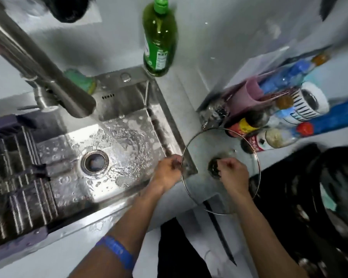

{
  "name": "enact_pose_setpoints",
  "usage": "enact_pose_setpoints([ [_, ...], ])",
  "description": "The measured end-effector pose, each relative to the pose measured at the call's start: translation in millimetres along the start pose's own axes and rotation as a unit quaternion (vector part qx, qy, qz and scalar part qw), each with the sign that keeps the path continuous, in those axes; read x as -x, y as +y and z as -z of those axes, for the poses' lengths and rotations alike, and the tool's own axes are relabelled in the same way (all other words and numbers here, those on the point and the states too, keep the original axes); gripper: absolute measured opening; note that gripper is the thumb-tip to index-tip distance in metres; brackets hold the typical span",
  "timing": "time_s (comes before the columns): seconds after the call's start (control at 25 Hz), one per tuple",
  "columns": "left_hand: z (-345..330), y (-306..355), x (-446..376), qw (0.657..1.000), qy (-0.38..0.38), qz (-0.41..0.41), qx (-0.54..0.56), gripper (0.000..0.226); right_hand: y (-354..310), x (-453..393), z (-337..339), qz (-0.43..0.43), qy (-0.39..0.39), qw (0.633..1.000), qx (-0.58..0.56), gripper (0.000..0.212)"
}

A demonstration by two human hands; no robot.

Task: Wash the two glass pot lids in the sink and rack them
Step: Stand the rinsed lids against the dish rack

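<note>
Holding one glass pot lid (205, 189) over the surface (189, 93) just right of the sink (117, 145), both hands grip it: the left hand (167, 173) pinches the metal rim, the right hand (232, 173) curls round the dark knob (214, 167). Only one lid shows. One faucet (48, 77), one green bottle (159, 39) and one dish rack (14, 177) are visible.

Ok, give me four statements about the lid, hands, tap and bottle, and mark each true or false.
1. The right hand holds the lid by its knob. True.
2. The left hand grips a sponge. False: it pinches the lid's rim.
3. The lid lies flat in the sink. False: it is held over the sink's corner and the counter.
4. The green bottle stands behind the sink. True.
</note>
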State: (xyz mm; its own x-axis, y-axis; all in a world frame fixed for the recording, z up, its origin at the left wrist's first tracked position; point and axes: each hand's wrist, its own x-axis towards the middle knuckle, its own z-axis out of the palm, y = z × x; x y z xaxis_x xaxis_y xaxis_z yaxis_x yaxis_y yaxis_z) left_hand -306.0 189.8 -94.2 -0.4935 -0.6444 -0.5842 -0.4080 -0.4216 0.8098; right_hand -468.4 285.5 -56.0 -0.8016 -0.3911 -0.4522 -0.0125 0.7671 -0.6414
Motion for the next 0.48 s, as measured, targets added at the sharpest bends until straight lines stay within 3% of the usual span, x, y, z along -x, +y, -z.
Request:
enact_pose_setpoints([
  [0.12,-26,-6,4,0.978,-0.074,0.096,0.169,0.036,5,1,3,-0.031,-0.005,0.998,-0.048,0.02],
  [0.24,-13,-14,18,0.964,-0.093,0.117,0.218,0.043,1,7,9,-0.044,-0.035,0.99,-0.128,0.017],
  [0.36,40,-37,53,0.956,-0.048,0.104,0.272,0.044,-14,24,0,-0.021,-0.077,0.979,-0.187,0.015],
  [0.48,113,-56,96,0.931,0.055,0.103,0.346,0.043,-34,45,-35,0.012,-0.134,0.974,-0.181,0.009],
])
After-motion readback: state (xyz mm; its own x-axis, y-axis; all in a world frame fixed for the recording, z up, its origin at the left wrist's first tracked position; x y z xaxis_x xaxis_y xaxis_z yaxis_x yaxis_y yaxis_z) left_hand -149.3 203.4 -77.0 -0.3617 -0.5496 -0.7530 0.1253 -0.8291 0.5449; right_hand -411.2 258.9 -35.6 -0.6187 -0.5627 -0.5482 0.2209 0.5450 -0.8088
